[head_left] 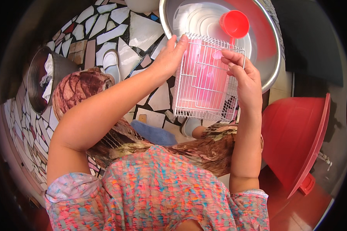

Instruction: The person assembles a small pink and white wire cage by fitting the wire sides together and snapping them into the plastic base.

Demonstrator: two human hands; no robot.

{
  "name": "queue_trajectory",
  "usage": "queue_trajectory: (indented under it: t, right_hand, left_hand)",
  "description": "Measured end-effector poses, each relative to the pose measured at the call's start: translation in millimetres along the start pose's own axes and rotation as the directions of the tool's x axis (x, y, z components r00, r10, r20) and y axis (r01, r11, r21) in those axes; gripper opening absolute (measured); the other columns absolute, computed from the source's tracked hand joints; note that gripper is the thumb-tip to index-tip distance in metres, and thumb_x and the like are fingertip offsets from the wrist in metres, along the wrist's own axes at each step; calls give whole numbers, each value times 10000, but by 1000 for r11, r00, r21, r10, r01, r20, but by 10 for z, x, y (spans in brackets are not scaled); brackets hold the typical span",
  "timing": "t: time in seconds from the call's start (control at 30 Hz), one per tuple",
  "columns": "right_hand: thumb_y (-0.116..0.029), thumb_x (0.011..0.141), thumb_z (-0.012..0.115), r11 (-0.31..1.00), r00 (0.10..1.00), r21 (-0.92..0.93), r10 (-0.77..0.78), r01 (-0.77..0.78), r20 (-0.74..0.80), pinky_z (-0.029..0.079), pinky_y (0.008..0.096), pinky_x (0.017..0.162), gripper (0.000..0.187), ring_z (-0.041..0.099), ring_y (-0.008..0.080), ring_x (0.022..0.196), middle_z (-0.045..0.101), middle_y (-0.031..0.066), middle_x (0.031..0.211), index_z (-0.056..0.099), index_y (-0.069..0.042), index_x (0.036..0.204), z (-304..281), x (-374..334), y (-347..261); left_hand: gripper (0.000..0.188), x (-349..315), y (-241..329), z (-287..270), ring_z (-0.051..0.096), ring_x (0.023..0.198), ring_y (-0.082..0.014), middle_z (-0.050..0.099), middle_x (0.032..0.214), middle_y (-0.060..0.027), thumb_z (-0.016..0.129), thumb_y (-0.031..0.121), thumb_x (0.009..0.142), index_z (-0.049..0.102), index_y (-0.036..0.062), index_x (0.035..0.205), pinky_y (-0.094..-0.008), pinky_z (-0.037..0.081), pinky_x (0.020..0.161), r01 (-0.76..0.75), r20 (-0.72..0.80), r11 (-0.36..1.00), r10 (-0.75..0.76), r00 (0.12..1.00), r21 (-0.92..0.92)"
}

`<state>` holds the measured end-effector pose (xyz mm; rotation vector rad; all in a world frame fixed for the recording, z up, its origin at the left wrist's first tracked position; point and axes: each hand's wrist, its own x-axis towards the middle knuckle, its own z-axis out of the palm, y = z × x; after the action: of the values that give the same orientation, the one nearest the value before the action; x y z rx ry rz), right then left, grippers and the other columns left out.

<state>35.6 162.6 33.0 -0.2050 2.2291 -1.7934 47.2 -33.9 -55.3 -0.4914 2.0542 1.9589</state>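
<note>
A small white wire cage (189,104) with pink plastic showing through its bars is held up before me, over the near rim of a wide metal basin (271,79). My left hand (171,54) grips its upper left corner, thumb along the wire edge. At the upper right, my right hand (244,75) has its fingers bent and pinched at the wires; the exact spot they hold is partly hidden. Just beyond the cage, a red plastic dipper (235,24) lies in the basin, its handle pointing toward me.
A large red plastic tub (294,134) leans on its side at the right. On the left stands a metal bucket (59,67) with white cloth (48,79) in it. A blue flat item (154,133) lies between my feet on the broken-tile floor (144,29).
</note>
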Motion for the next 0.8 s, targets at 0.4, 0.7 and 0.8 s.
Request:
queue_trajectory:
  t: [0.4,0.7,0.8]
  right_hand:
    - [-73,836,599,744,873,-589,-470,314,-128,413,328,909,367,545,220,1088,576,113,1197,550,-52,1199,-141,31,-173]
    - [-70,822,483,302,914,-866,-48,398,404,468,385,852,316,618,286,950,676,98,927,570,-100,1124,137,535,-447]
    - [-78,821,496,353,902,-862,96,364,420,493,378,830,314,634,303,946,674,129,992,592,-74,1120,86,821,-490]
  left_hand:
    - [893,-240,38,168,407,1256,-333,318,1406,-183,565,573,831,80,136,1441,-554,399,948,17,242,986,24,970,-168]
    - [920,-225,-200,272,442,1224,-300,327,1384,-213,569,520,855,23,73,1444,-422,435,938,2,153,986,24,988,-169]
    - [1049,-178,-337,314,329,1311,-359,245,1423,-293,587,570,813,-5,-15,1452,-395,317,1058,1,64,992,7,998,-124]
